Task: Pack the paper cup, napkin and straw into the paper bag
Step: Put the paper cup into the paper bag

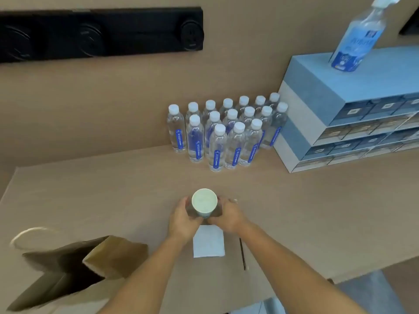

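Observation:
A pale green paper cup (204, 201) stands upright near the middle of the table, its mouth facing the camera. My left hand (182, 219) wraps its left side and my right hand (229, 215) wraps its right side. Just below the hands lies a white folded napkin (208, 242) flat on the table. To the napkin's right lies a thin dark straw (242, 253), pointing toward me. The brown paper bag (90, 259) stands at the lower left with its mouth open.
Several water bottles (217, 137) stand grouped at the back of the table. A blue and white drawer unit (340, 114) sits at the right with a spray bottle (356, 39) on top. A black panel (99, 34) hangs on the wall. The table edge (353, 276) runs at the lower right.

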`<state>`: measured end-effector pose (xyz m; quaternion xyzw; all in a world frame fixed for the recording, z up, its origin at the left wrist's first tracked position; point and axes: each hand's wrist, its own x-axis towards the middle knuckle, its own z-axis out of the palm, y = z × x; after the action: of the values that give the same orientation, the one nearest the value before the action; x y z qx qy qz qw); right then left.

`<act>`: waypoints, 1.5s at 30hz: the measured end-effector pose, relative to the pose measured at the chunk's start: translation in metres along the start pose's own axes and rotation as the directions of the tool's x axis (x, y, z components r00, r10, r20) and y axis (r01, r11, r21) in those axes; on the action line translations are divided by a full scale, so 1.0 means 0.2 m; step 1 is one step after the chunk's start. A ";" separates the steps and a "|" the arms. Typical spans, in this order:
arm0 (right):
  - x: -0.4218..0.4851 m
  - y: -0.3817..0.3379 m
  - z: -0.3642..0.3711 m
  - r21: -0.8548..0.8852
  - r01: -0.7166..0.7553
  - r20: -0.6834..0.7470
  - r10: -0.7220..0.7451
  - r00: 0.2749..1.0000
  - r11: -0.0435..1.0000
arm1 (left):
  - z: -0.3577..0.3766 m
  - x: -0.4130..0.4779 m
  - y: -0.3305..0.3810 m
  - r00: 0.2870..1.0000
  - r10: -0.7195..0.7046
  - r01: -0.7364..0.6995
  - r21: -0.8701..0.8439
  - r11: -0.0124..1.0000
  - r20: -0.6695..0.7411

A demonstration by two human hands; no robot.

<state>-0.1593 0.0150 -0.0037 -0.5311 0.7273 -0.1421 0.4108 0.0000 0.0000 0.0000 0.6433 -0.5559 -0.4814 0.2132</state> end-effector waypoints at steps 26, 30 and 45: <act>-0.76 -0.71 -0.29 0.276 0.325 -0.231 -0.265 0.936 0.905 | -0.66 -0.57 0.43 0.856 0.510 -0.514 0.029 0.857 0.087; -0.93 -0.91 -0.24 0.266 0.406 -0.263 -0.339 0.903 0.874 | -0.94 -0.72 0.50 0.822 0.558 -0.567 0.077 0.820 0.117; -1.14 -1.33 0.09 0.029 0.521 -0.013 -0.521 0.853 0.853 | -1.48 -1.02 0.18 0.847 0.525 -0.532 0.186 0.826 0.087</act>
<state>0.0516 0.1178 0.2575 -0.7013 0.5549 -0.2608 0.3636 0.2513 0.1003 0.2398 0.4751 -0.7615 -0.3545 0.2623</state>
